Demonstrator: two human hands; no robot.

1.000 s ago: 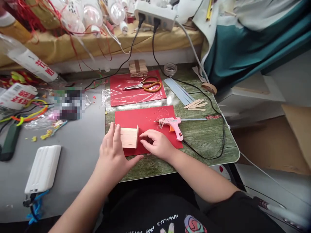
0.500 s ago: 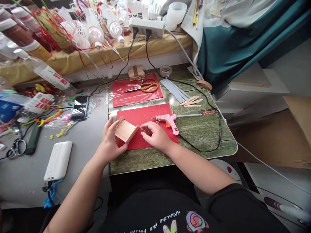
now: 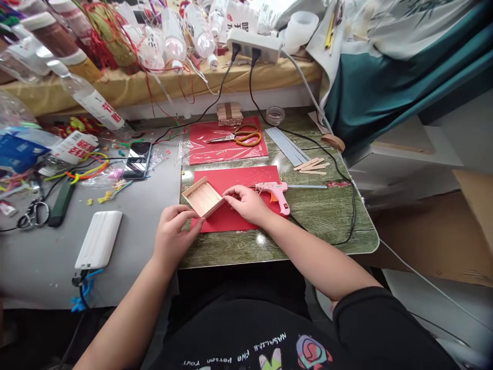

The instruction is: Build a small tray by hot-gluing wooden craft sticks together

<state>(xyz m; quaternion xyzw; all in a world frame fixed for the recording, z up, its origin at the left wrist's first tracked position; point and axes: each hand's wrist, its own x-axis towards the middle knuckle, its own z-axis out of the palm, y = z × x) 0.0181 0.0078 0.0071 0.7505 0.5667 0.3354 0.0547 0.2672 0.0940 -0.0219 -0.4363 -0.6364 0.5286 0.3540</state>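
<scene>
A small open box of popsicle sticks [image 3: 204, 198] is held tilted over a red sheet [image 3: 246, 218]. My left hand [image 3: 177, 228] pinches its near lower corner between thumb and fingers. At the box's right corner, the fingertips of my right hand [image 3: 248, 204] are closed on the edge. Raised walls show along the far left and near right sides of the box. Just beyond my right hand lies a pink glue gun [image 3: 279, 194] with a glue stick in its back end.
Scissors [image 3: 241, 136] lie on a wrapped red pack [image 3: 200, 131], near bundled sticks [image 3: 230, 114]. Glue sticks [image 3: 287, 146] and loose popsicle sticks [image 3: 311, 165] lie at right. A black cord [image 3: 352, 216] loops across the table. A phone [image 3: 137, 160] and power bank [image 3: 99, 240] are at left.
My left hand has moved from the box's left side to its near corner. My right hand has closed on the right corner. The box has turned, showing its inside more, and the view has shifted.
</scene>
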